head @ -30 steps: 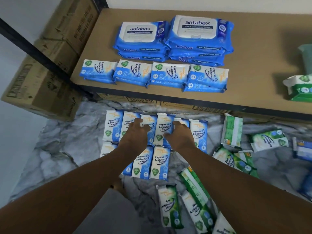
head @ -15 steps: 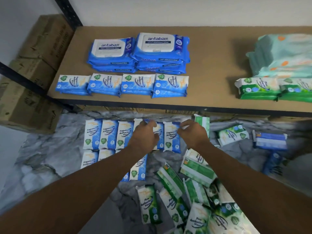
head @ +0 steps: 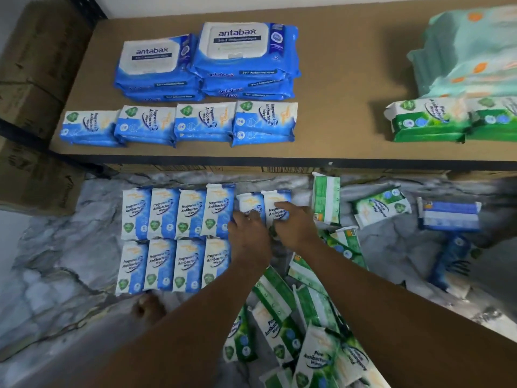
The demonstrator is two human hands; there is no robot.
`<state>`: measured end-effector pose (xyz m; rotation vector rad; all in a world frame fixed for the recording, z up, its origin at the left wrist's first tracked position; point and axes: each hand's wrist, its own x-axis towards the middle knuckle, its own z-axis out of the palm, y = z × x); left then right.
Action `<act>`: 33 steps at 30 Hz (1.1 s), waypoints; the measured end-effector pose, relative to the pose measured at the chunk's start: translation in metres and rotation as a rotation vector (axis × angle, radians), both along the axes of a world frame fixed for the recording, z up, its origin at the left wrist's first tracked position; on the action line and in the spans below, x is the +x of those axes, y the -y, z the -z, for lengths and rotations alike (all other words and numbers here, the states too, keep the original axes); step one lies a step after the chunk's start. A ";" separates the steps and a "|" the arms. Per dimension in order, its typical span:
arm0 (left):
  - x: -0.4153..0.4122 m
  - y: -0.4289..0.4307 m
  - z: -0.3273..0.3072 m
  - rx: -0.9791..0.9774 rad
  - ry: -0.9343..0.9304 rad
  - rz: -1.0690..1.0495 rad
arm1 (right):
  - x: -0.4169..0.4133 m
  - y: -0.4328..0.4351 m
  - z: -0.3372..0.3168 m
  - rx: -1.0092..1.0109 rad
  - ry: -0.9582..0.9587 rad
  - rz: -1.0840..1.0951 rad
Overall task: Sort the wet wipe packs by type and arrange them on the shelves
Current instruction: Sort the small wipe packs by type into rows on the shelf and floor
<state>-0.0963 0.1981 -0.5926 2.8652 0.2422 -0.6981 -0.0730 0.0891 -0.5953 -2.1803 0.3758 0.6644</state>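
Small blue Fragrance Free wipe packs (head: 173, 239) lie in two neat rows on the marbled floor sheet. My left hand (head: 249, 236) grips one blue pack (head: 249, 204) at the right end of the upper row. My right hand (head: 296, 225) holds the neighbouring blue pack (head: 278, 198), with fingers laid over its front. Green Pine wipe packs (head: 291, 317) lie in a loose pile under my forearms. On the brown shelf (head: 335, 79) sit two stacks of large Antabax packs (head: 240, 51), a row of small blue packs (head: 204, 121), green Pine packs (head: 428, 121) and pale teal packs (head: 470, 51).
Cardboard boxes (head: 36, 65) stand at the left beside the black shelf post. More green packs (head: 380, 205) and dark blue packs (head: 447, 217) lie scattered on the floor at the right. A toe (head: 148, 306) shows below the blue rows.
Both hands have shifted right along the upper floor row and now hold its last two blue packs. The lower row looks squared up, and the view has swung right.
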 end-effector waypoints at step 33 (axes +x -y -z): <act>-0.078 -0.214 -0.082 -0.479 0.179 -0.589 | -0.064 -0.144 -0.051 0.280 0.076 -0.034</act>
